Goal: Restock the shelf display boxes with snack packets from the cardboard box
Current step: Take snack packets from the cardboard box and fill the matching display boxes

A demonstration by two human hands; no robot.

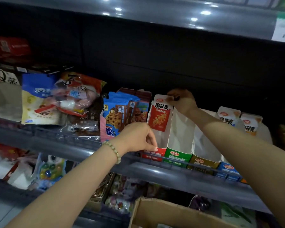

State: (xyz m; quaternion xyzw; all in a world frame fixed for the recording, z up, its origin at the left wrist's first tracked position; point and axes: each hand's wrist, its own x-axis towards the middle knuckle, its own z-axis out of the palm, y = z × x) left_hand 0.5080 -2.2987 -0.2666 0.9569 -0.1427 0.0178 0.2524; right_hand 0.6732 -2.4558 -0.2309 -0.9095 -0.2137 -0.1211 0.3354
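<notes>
Low in front, an open cardboard box (171, 213) sits under the shelf rail (155, 171), its flap raised; what it contains cannot be made out. Above it both forearms reach over the rail to a row of four display boxes standing side by side: red (152, 153), green (178, 157), yellow (202, 162) and blue (227, 170).

The left hand (138, 137), with a bead bracelet (113, 149) on its wrist, has its fingers curled down onto the front lip of the red display box and grips it there. The right hand (183, 101) is further back and pinches the top edge of a red-and-white snack packet (160, 114), which stands upright at the rear of the red box, its printed face to the camera. The green and yellow boxes beside it show bare white inner walls.

More white packets (227, 117) of the same kind stand at the back on the right. Chocolate-chip cookie packs (122, 116) lean just to the left of the red box.
</notes>
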